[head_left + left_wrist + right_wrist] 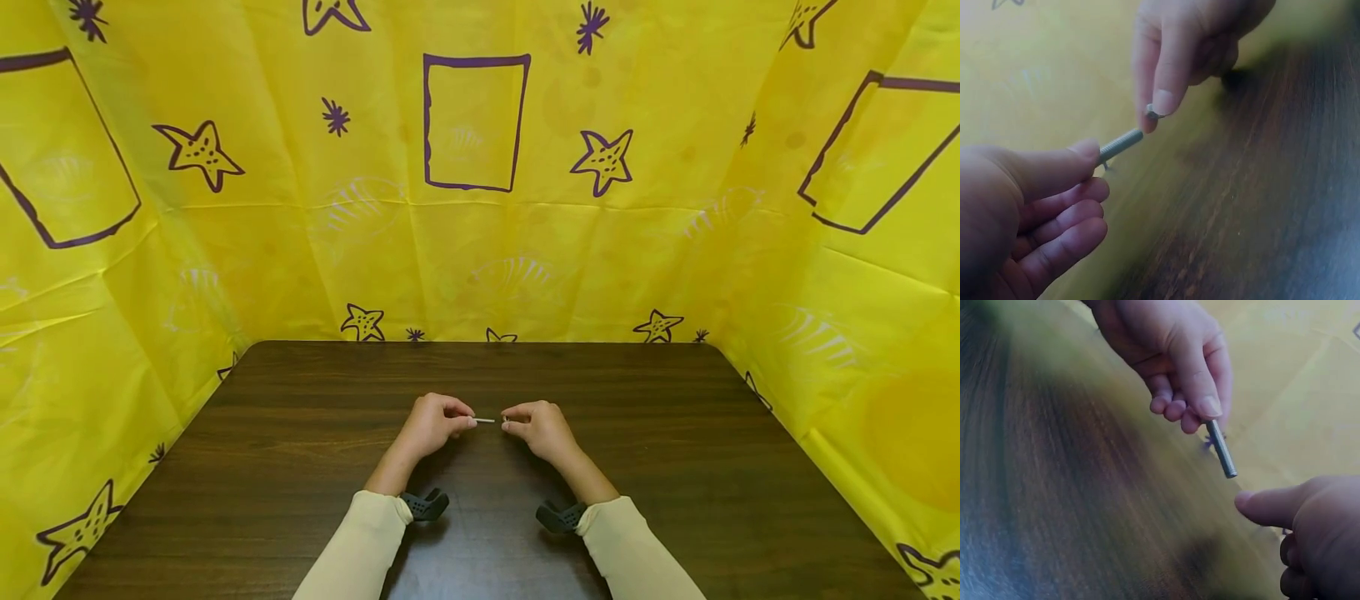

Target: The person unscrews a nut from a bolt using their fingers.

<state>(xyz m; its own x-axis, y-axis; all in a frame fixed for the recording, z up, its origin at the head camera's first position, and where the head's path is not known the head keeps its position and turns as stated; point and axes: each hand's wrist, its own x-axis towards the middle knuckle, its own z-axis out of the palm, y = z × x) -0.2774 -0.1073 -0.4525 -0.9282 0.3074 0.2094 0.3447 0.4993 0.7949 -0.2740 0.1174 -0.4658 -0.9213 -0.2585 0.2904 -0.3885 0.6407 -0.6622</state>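
In the head view my left hand (437, 423) pinches a thin silver bolt (486, 421) between thumb and fingertips. Ridges of thread show along the bolt (1121, 145) in the left wrist view; its other end is hidden in the fingers. Facing it, my right hand (546, 429) holds a small metal nut (1152, 111) between thumb and forefinger. A narrow gap separates the bolt's free end from the nut. From the right wrist the bolt (1221, 450) points toward the right thumb (1266, 507), and the nut is hidden there.
Both hands are above a dark wood-grain table (480, 375). Yellow cloth (480, 233) with purple starfish and square drawings hangs behind it and along both sides. A dark band (426, 505) is on the left wrist, and another band (561, 517) is on the right.
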